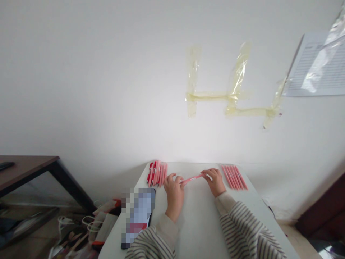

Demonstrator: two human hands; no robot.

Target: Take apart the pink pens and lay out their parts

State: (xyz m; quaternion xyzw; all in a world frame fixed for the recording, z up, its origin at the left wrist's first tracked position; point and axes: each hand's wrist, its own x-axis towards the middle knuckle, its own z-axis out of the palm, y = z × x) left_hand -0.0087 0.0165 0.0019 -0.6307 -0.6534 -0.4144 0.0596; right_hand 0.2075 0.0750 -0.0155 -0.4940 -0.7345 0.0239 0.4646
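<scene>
My left hand [174,192] and my right hand [215,181] hold one pink pen [192,178] between them, each pinching an end, just above the white table [196,230]. Several pink and red pens [157,173] lie in a row at the table's far left, close to my left hand. Another row of pink pen parts [234,177] lies at the far right, beside my right hand. Both arms wear striped sleeves.
A phone [138,216] lies on the table's left side by my left forearm. A dark side table [29,169] stands at the left, with cables and clutter [88,230] on the floor. Tape strips [231,95] and a paper sheet [319,68] hang on the white wall.
</scene>
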